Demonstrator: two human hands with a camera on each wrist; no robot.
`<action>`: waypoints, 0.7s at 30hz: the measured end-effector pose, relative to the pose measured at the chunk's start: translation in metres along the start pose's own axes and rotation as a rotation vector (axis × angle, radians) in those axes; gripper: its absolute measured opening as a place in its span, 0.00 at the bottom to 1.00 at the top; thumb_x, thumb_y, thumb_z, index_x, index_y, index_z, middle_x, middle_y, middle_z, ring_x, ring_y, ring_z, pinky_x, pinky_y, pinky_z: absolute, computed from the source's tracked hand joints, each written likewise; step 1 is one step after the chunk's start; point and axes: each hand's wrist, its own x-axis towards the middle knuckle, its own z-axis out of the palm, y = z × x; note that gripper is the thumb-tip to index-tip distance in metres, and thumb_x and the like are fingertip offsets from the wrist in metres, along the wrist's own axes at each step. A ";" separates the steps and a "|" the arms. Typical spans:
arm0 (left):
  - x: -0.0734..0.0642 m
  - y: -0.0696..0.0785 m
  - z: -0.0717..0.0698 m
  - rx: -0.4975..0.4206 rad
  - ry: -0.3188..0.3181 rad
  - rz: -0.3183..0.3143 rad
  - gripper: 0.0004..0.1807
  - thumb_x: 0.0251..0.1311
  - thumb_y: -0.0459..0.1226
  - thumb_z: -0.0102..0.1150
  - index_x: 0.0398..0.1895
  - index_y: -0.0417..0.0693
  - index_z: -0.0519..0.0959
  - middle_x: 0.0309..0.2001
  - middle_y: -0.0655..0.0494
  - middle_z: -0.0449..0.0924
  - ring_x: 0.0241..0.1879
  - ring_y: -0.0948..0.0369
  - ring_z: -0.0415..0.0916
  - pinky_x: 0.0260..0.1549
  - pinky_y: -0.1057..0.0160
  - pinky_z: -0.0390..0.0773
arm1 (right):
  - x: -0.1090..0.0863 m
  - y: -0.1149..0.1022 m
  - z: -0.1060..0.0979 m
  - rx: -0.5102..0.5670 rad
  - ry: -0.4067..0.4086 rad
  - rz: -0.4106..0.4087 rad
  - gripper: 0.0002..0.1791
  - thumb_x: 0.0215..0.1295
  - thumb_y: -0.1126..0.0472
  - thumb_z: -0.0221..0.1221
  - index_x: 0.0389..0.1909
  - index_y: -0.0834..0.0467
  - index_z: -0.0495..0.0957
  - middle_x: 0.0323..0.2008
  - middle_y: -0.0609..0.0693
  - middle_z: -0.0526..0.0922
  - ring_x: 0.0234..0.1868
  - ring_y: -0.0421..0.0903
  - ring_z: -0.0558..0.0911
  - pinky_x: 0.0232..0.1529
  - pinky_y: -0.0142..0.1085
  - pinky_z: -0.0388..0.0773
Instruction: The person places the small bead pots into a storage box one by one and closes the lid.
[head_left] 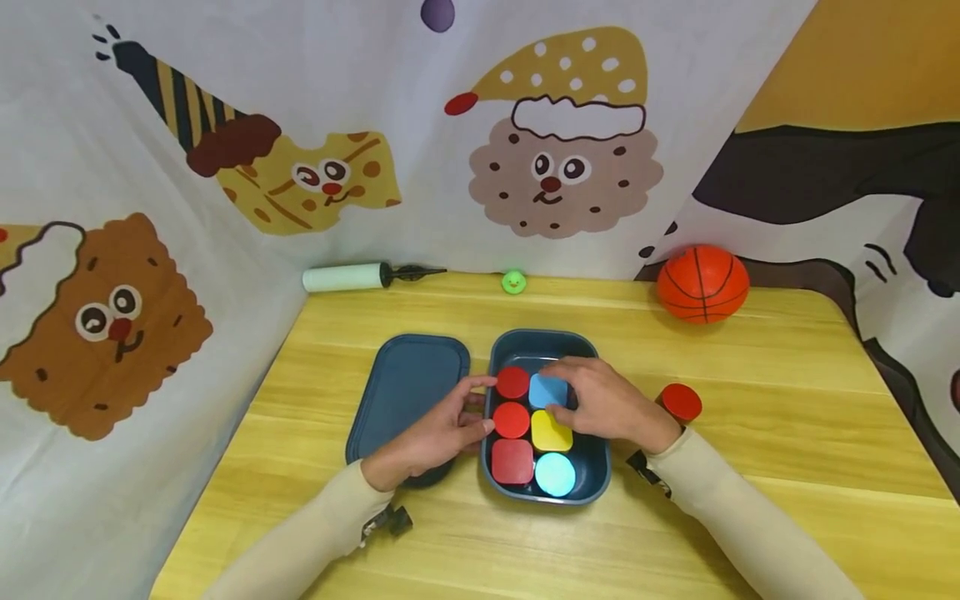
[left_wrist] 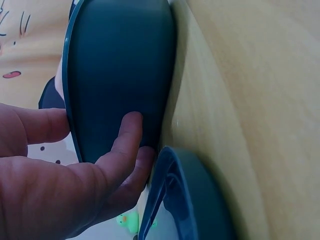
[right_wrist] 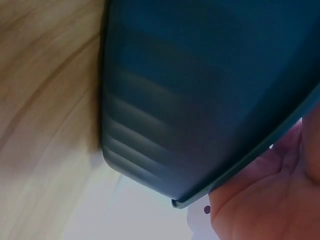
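Observation:
A dark blue box point(head_left: 543, 496) holds several blocks in two columns: red round blocks point(head_left: 512, 382), a red square one point(head_left: 513, 462), a yellow square one point(head_left: 551, 432), a light blue round one point(head_left: 555, 475) and a blue square block point(head_left: 548, 392). My right hand point(head_left: 611, 404) reaches over the box's right rim. Its fingers and thumb pinch the blue block at its far and near edges. With nearly straight fingers, my left hand point(head_left: 442, 437) touches the box's left side. In the left wrist view, fingertips rest against the box wall point(left_wrist: 117, 60). The right wrist view hides the right fingertips behind the box point(right_wrist: 200, 100).
Left of the box lies its dark blue lid point(head_left: 412, 375), partly under the left hand. A red round block point(head_left: 681, 402) stands right of the right wrist. Along the back are a pale green pump point(head_left: 345, 277), a green duck point(head_left: 513, 282) and an orange basketball point(head_left: 703, 284).

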 end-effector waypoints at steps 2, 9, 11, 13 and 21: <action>0.000 0.000 0.000 0.006 0.002 0.000 0.35 0.78 0.32 0.55 0.82 0.59 0.56 0.72 0.38 0.65 0.58 0.52 0.80 0.50 0.52 0.87 | 0.000 0.000 0.000 0.008 0.006 0.000 0.28 0.62 0.55 0.74 0.62 0.60 0.83 0.60 0.55 0.86 0.58 0.53 0.86 0.60 0.54 0.84; -0.001 0.002 -0.002 0.021 0.003 0.003 0.35 0.78 0.32 0.55 0.82 0.58 0.56 0.72 0.38 0.65 0.59 0.52 0.80 0.51 0.52 0.86 | -0.001 0.001 -0.003 0.046 0.060 0.002 0.26 0.63 0.54 0.75 0.60 0.60 0.84 0.58 0.54 0.87 0.52 0.50 0.87 0.51 0.46 0.89; -0.001 0.002 -0.002 0.023 0.002 0.009 0.35 0.78 0.33 0.55 0.82 0.58 0.55 0.72 0.38 0.65 0.59 0.51 0.80 0.51 0.52 0.86 | -0.002 0.001 -0.005 0.075 0.094 0.001 0.26 0.62 0.56 0.76 0.59 0.61 0.84 0.57 0.55 0.88 0.49 0.49 0.88 0.46 0.43 0.90; -0.001 0.002 -0.002 0.022 0.004 0.012 0.35 0.78 0.32 0.55 0.82 0.58 0.56 0.72 0.38 0.65 0.59 0.51 0.80 0.51 0.52 0.86 | -0.003 0.003 -0.008 0.108 0.123 -0.004 0.25 0.62 0.57 0.76 0.58 0.62 0.84 0.56 0.55 0.88 0.47 0.50 0.89 0.43 0.41 0.90; -0.001 0.000 -0.001 0.002 -0.008 0.013 0.35 0.78 0.32 0.54 0.83 0.57 0.55 0.73 0.36 0.64 0.57 0.52 0.80 0.51 0.53 0.87 | -0.012 0.009 -0.020 0.162 0.194 -0.013 0.23 0.64 0.59 0.74 0.58 0.63 0.85 0.55 0.57 0.88 0.48 0.54 0.90 0.45 0.47 0.90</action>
